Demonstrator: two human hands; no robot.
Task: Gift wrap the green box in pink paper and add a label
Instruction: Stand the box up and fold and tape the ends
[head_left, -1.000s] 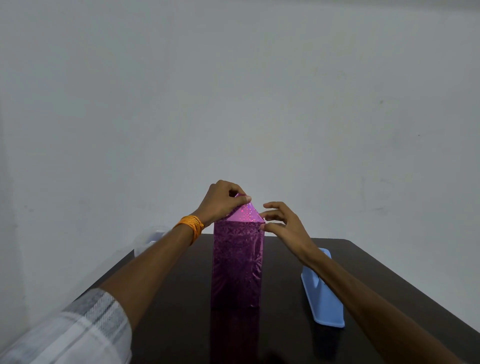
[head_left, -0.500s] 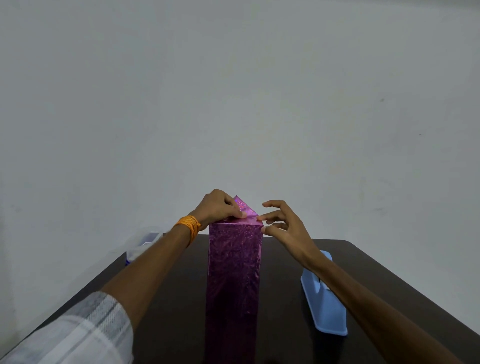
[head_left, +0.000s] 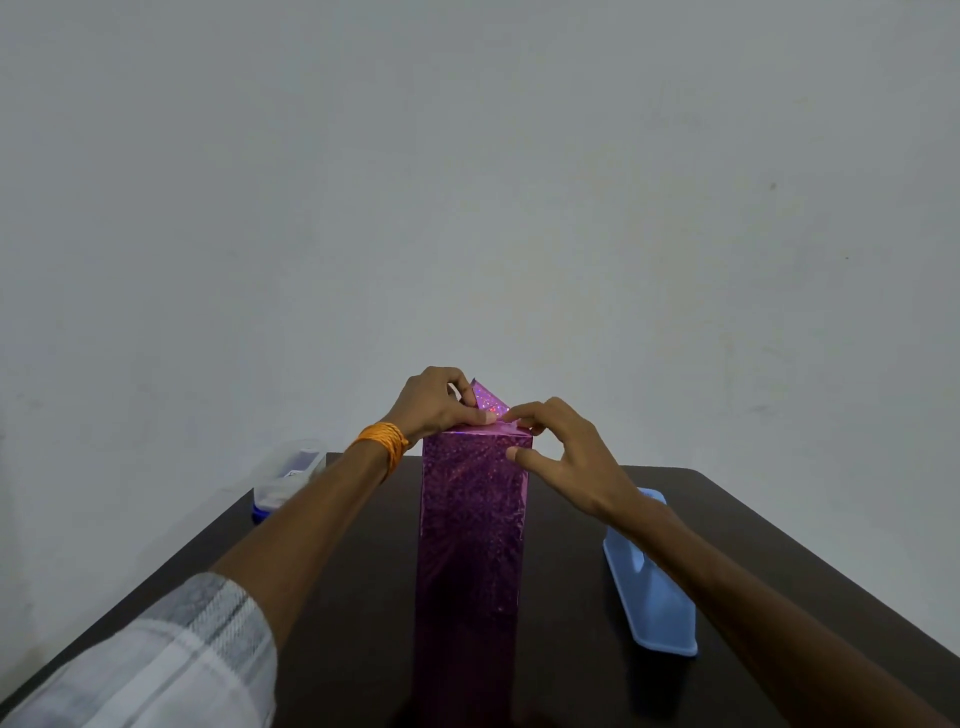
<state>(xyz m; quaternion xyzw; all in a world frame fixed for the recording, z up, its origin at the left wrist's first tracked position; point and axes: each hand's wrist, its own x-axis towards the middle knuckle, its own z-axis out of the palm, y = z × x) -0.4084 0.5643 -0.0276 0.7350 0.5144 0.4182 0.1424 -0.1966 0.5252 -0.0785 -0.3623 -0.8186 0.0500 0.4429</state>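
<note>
A tall box covered in shiny pink paper stands upright on the dark table, close in front of me; none of the green box shows. At its top a triangular paper flap sticks up. My left hand pinches the paper at the top left edge, thumb on the fold. My right hand reaches over the top right corner, forefinger on the fold and thumb against the front face.
A light blue tape dispenser lies on the table right of the box, under my right forearm. A clear plastic container with a blue base sits at the table's far left edge. A bare white wall stands behind.
The box has come closer and the flap is folded lower. My right hand moved left onto the top right corner; my left hand stays at the top.
</note>
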